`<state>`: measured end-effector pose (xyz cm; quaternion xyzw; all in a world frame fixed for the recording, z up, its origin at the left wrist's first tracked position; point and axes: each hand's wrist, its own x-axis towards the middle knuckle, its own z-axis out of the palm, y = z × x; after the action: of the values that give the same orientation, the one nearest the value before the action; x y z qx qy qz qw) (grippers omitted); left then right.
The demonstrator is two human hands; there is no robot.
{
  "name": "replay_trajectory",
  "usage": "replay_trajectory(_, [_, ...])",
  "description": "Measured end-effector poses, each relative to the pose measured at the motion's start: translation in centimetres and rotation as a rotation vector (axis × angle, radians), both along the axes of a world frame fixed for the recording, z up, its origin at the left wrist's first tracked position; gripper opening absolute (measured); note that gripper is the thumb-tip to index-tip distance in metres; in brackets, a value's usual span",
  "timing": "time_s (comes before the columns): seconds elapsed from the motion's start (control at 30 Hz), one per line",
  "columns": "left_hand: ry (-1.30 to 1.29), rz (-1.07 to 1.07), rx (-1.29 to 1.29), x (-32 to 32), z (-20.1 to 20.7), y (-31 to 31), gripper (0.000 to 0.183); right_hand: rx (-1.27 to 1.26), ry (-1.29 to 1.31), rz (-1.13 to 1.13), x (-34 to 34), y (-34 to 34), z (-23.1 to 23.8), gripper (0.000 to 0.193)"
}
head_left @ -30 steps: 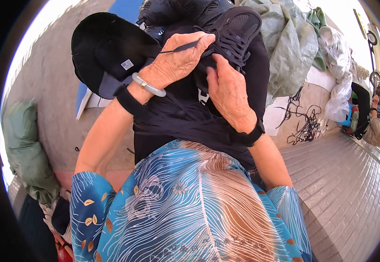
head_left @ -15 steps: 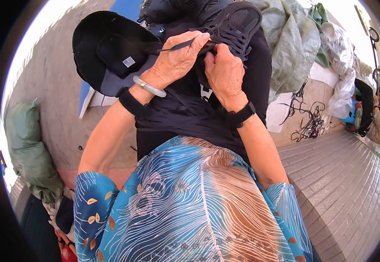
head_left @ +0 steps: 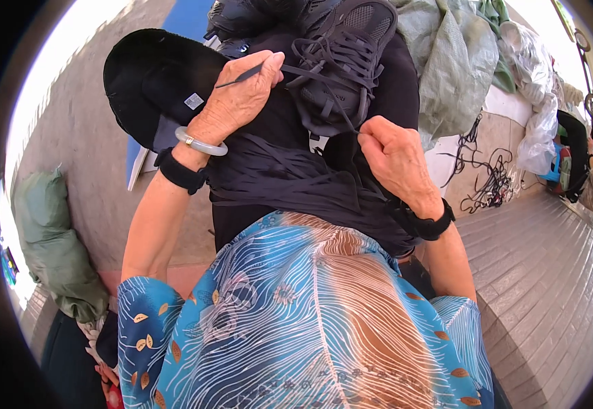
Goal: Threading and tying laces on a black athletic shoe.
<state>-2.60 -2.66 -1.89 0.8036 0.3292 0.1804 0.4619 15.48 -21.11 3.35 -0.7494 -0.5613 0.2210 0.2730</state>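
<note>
A black sneaker [head_left: 371, 41] lies on my lap, its toe pointing away, with dark lacing across its front. My left hand [head_left: 242, 92], left of the sneaker, pinches a flat black shoelace [head_left: 296, 70] that runs to the shoe; its loose tail sticks out leftward past my fingers. My right hand [head_left: 395, 160], closed, is lower and to the right of the shoe, gripping a lace stretched down from it. A bundle of loose black laces [head_left: 276, 170] is draped over my thighs, close below the shoe.
More black shoes [head_left: 262, 17] sit at the far side. A black cap-like piece [head_left: 153, 88] is on the left. Grey-green sacking [head_left: 453, 68] lies to the right, with tangled black cords [head_left: 490, 180] beyond. A stuffed green sack [head_left: 54, 238] stands far left.
My hands have drawn apart: the left moved left, the right moved down and right, pulling the lace taut. The sneaker's front, hidden behind my hands before, now shows.
</note>
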Motion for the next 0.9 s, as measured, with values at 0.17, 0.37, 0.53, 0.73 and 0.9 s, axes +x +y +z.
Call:
replay_trajectory(0.17, [0.114,0.031,-0.176,0.4,0.6,0.5,0.046,0.008,0.344,-0.138,0.9,-1.4,0.4,0.003])
replay_trajectory(0.37, [0.175,0.054,-0.131,1.3,1.6,0.3,0.050,0.481,0.702,-0.099,-1.3,4.4,0.6,0.010])
replay_trajectory(0.53, [0.244,0.054,-0.113,0.5,0.1,0.5,0.048,0.140,0.712,-0.016,-2.4,4.9,-0.1,0.010])
replay_trajectory(0.73, [0.206,0.033,-0.120,0.8,0.4,0.2,0.043,0.177,0.242,-0.011,-0.6,1.9,-2.2,0.017])
replay_trajectory(0.9, [0.127,0.064,-0.242,0.7,0.7,-0.1,0.041,0.087,-0.054,0.132,-3.0,4.1,-2.4,0.029])
